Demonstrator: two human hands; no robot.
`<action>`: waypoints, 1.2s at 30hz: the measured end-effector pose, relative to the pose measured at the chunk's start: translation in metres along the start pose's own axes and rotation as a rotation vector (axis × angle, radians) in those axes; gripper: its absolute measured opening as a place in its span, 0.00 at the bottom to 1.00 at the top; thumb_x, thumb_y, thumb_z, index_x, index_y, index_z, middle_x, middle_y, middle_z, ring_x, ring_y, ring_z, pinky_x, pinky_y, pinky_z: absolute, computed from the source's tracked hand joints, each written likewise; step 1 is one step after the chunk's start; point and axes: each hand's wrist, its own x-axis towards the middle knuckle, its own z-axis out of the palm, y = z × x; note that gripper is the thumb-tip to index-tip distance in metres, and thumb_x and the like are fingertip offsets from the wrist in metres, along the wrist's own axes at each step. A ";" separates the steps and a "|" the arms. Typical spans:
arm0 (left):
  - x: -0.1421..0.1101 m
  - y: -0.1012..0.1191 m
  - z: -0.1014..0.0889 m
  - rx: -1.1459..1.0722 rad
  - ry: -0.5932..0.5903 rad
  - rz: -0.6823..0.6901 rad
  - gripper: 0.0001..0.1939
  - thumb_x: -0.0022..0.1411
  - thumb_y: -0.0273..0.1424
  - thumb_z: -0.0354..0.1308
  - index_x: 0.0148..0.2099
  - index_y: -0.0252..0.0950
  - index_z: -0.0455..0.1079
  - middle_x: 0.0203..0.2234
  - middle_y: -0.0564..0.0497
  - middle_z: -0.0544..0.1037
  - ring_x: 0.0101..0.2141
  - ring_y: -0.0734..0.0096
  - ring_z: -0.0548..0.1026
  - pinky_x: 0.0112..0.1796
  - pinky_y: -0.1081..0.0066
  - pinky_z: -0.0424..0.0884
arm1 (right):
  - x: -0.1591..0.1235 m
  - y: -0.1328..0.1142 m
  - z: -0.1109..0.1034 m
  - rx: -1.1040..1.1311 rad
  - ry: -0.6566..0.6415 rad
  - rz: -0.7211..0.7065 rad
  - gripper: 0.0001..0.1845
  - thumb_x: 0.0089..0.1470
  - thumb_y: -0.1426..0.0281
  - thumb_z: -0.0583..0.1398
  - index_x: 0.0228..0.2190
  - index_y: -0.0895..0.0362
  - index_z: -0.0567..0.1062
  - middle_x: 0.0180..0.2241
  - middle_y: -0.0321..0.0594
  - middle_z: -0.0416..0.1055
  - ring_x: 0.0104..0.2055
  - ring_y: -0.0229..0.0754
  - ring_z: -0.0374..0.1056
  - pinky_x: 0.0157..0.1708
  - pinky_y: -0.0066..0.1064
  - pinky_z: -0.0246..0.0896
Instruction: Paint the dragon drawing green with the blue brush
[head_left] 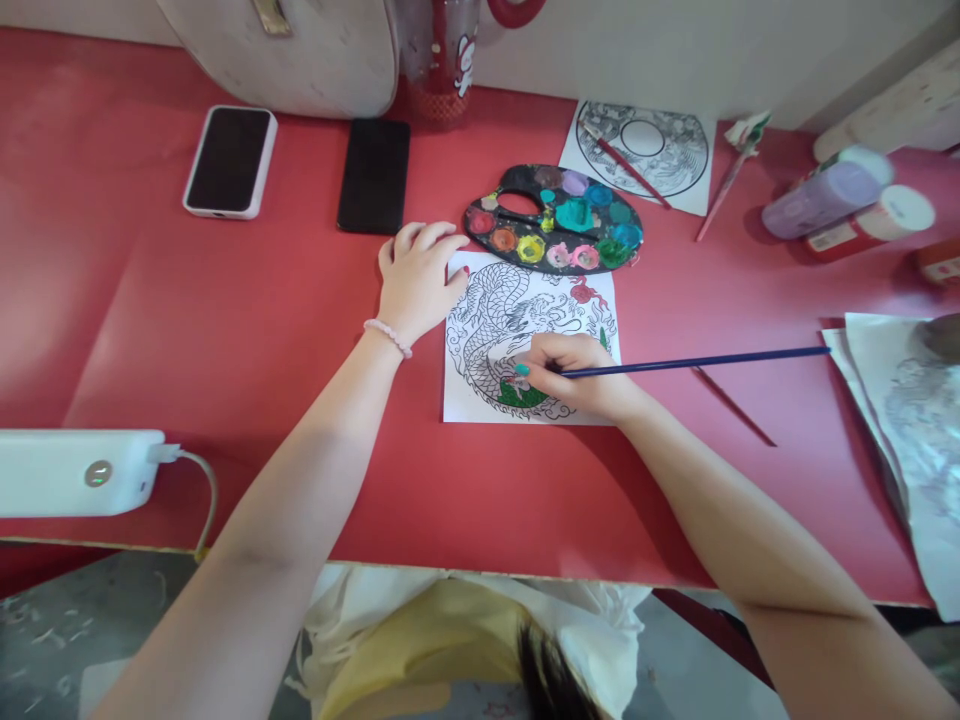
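In my right hand is a long blue paintbrush, pinched near its bristle end, which my fingers partly hide. It is over the lower part of a white sheet with a line-drawn dragon. Green paint fills a patch near the bottom, and a small cloud at the upper right is red. My left hand lies with fingers apart at the sheet's upper left corner, its thumb on the paper. Just above the sheet, touching or overlapping its top edge, sits a black paint palette with wells of several colours.
Two phones lie left of the palette, near a cup and a pale bag. A second drawing bears a brush. Paint bottles and papers are at right, a white power bank at left.
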 end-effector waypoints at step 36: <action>0.000 0.002 -0.002 0.000 -0.027 -0.019 0.19 0.64 0.33 0.53 0.55 0.55 0.68 0.60 0.56 0.68 0.63 0.47 0.56 0.62 0.41 0.50 | -0.001 0.000 0.000 -0.009 -0.008 0.043 0.18 0.57 0.67 0.58 0.19 0.54 0.58 0.19 0.30 0.58 0.20 0.31 0.51 0.21 0.27 0.46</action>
